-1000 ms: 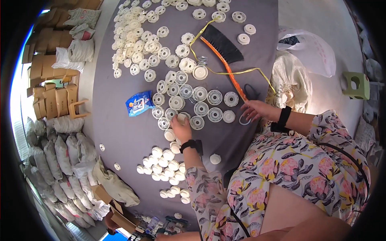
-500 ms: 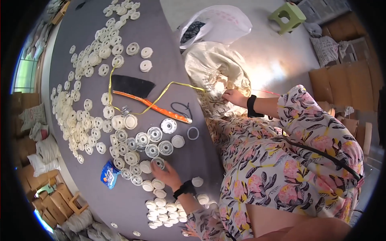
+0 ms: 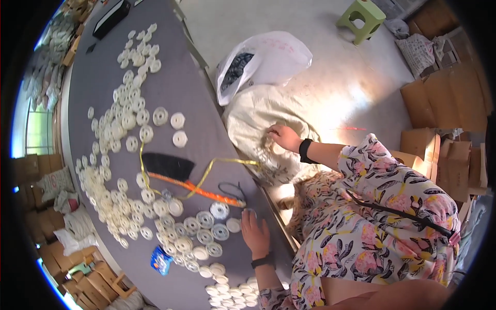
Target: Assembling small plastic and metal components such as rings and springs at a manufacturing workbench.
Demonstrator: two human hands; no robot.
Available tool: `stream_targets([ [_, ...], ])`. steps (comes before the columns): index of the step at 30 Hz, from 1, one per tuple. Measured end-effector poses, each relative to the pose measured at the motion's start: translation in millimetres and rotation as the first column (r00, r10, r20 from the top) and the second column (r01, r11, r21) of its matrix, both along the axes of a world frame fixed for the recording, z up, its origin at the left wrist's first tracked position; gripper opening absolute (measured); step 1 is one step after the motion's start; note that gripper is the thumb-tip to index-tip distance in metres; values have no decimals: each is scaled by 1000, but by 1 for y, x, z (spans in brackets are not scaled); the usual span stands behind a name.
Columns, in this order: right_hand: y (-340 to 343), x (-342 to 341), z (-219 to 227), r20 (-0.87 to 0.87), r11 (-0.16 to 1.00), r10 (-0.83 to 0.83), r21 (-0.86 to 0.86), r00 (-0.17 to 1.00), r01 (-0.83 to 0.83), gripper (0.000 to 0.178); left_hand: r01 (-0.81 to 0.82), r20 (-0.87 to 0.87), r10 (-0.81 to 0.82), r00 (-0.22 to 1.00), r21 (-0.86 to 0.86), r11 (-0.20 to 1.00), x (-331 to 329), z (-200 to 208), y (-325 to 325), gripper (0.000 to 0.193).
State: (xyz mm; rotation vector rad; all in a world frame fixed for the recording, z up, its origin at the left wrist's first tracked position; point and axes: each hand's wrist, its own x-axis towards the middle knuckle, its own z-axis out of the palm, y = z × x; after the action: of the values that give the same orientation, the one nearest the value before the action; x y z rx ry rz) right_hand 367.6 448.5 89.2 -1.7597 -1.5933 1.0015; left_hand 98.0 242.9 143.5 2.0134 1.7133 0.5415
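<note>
My left hand (image 3: 254,232) lies flat on the grey table (image 3: 206,134), fingers spread, holding nothing. It rests just right of a cluster of white round reels (image 3: 199,232). My right hand (image 3: 283,137) reaches off the table's edge into an open cream sack (image 3: 253,113) on the floor. Its fingertips are down among pale reels inside the sack, so its grip is hidden. Both wrists wear a black band.
A black brush with an orange handle (image 3: 191,178) and a yellow strap (image 3: 217,165) lie mid-table. Many more white reels (image 3: 124,108) spread leftward. A blue packet (image 3: 161,260) sits near the front. A white plastic bag (image 3: 263,59), green stool (image 3: 361,18) and cardboard boxes (image 3: 429,98) stand on the floor.
My right hand left the table's reels and went down into the cream sack. The view swung right toward the floor. My left hand stayed on the table by the reels.
</note>
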Motion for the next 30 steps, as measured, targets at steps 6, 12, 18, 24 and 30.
stream_targets([
  [6,79,19,72,2,937,-9,351,1000,8,28,133,-92,-120,989,152,979,4,36,149,47],
  [12,210,93,12,565,877,-11,402,825,-264,33,37,-265,-68,962,-121,992,-14,12,252,88],
  [18,264,205,-83,674,990,141,-83,725,-114,32,165,-361,-249,899,-247,955,9,39,261,104],
  [24,240,131,-151,499,757,357,-650,790,68,36,104,-401,-297,866,-436,894,-16,58,255,110],
  [30,220,169,-195,537,978,153,-204,830,-49,33,121,-313,-302,900,-488,864,-8,75,250,107],
])
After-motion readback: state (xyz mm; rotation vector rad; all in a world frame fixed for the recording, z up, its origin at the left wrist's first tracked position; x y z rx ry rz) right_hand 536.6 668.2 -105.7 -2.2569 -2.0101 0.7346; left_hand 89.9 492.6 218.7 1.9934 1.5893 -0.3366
